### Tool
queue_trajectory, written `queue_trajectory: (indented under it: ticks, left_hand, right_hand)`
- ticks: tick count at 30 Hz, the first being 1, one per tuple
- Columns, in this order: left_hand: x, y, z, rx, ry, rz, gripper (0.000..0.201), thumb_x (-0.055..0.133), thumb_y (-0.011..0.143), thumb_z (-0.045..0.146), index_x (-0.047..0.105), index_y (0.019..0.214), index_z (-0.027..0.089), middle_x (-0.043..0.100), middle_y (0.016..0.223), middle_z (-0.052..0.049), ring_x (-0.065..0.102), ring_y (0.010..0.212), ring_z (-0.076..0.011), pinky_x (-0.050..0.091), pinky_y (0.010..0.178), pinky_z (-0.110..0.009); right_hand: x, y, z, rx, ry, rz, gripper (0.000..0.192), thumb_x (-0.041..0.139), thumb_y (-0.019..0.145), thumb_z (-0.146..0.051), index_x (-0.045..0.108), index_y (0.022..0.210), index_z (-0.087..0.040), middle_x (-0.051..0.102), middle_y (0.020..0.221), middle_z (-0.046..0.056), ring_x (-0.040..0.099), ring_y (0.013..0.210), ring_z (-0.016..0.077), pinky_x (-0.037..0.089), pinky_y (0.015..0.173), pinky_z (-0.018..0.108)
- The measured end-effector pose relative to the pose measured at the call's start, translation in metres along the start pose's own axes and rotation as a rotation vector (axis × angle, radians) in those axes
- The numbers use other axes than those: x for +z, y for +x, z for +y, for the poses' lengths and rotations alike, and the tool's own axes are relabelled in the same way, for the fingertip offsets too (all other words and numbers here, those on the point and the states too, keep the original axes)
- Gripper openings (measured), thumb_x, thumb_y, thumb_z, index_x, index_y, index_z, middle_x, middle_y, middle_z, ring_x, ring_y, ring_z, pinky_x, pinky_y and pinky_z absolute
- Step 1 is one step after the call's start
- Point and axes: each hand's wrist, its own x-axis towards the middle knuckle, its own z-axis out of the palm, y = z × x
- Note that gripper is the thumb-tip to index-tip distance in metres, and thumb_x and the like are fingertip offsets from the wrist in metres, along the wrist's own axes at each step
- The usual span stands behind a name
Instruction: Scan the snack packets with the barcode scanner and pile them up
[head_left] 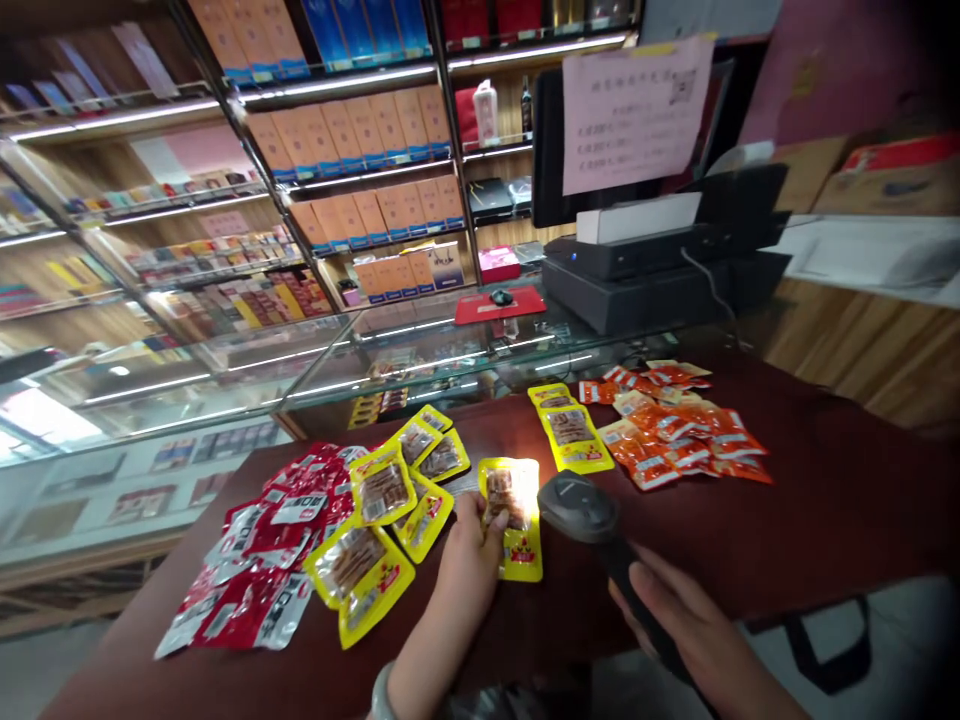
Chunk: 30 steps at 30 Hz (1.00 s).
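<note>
My left hand [474,545] grips a yellow-edged snack packet [523,557] with a clear window near the middle of the table. Bright light from the scanner falls on it. In my right hand [675,605] is a black handheld barcode scanner [581,510], its head turned toward that packet. Left of my left hand lies a loose group of similar yellow packets [384,492]. Beyond the scanner head, more yellow packets [574,435] overlap one another.
Red and white packets [285,535] are heaped at the table's left. Orange packets [675,435] pile up at the right. Behind stand a glass counter [405,345], a monitor with a paper sheet [637,115], a dark cash drawer [600,290] and a mouse [501,297] on a red mat.
</note>
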Motion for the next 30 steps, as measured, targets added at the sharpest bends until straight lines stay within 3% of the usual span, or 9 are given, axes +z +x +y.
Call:
queue_trajectory:
  ticks: [4,8,13,20,30]
  left_hand:
    - [0.031,0.018,0.003,-0.064,-0.23,-0.049,0.029,0.06,0.078,0.039,0.04,0.091,0.023,0.062,0.079,-0.001,0.061,0.072,-0.019,0.047,0.069,-0.032]
    - [0.078,0.045,0.014,-0.128,-0.525,-0.107,0.039,0.068,0.069,0.03,0.037,0.091,0.023,0.06,0.08,0.002,0.06,0.067,-0.0139,0.048,0.063,-0.026]
    - [0.114,0.069,0.029,-0.144,-0.526,-0.118,0.043,0.069,0.064,0.017,0.037,0.093,0.023,0.057,0.071,0.005,0.056,0.058,-0.0108,0.045,0.058,-0.022]
    - [0.114,0.06,0.018,-0.073,-0.568,-0.142,0.048,0.076,0.068,0.029,0.04,0.098,0.022,0.067,0.088,-0.003,0.067,0.075,-0.0177,0.053,0.068,-0.027]
    - [0.112,0.058,0.012,-0.036,-0.523,-0.107,0.047,0.075,0.071,0.032,0.043,0.104,0.02,0.068,0.096,-0.007,0.068,0.084,-0.0197,0.054,0.074,-0.031]
  right_hand:
    - [-0.012,0.002,-0.004,-0.044,0.041,0.073,0.057,0.086,0.055,-0.064,0.077,0.099,-0.027,0.077,0.082,0.003,0.07,0.074,0.0188,0.052,0.058,0.022]
    - [-0.026,0.007,-0.008,-0.113,0.012,0.079,0.056,0.081,0.062,-0.066,0.074,0.099,-0.023,0.069,0.064,0.0,0.06,0.056,0.016,0.044,0.047,0.022]
    - [-0.037,0.013,-0.009,-0.142,0.053,0.081,0.048,0.08,0.066,-0.064,0.069,0.086,-0.021,0.065,0.064,0.0,0.056,0.054,0.0141,0.041,0.048,0.023]
    - [-0.036,0.012,-0.026,-0.206,0.039,-0.071,0.048,0.069,0.077,-0.066,0.061,0.078,-0.019,0.053,0.061,-0.004,0.043,0.049,0.0086,0.032,0.047,0.021]
    - [-0.026,0.022,-0.044,-0.309,0.011,-0.125,0.047,0.066,0.082,-0.063,0.054,0.07,-0.019,0.047,0.058,-0.006,0.037,0.047,0.0075,0.031,0.044,0.021]
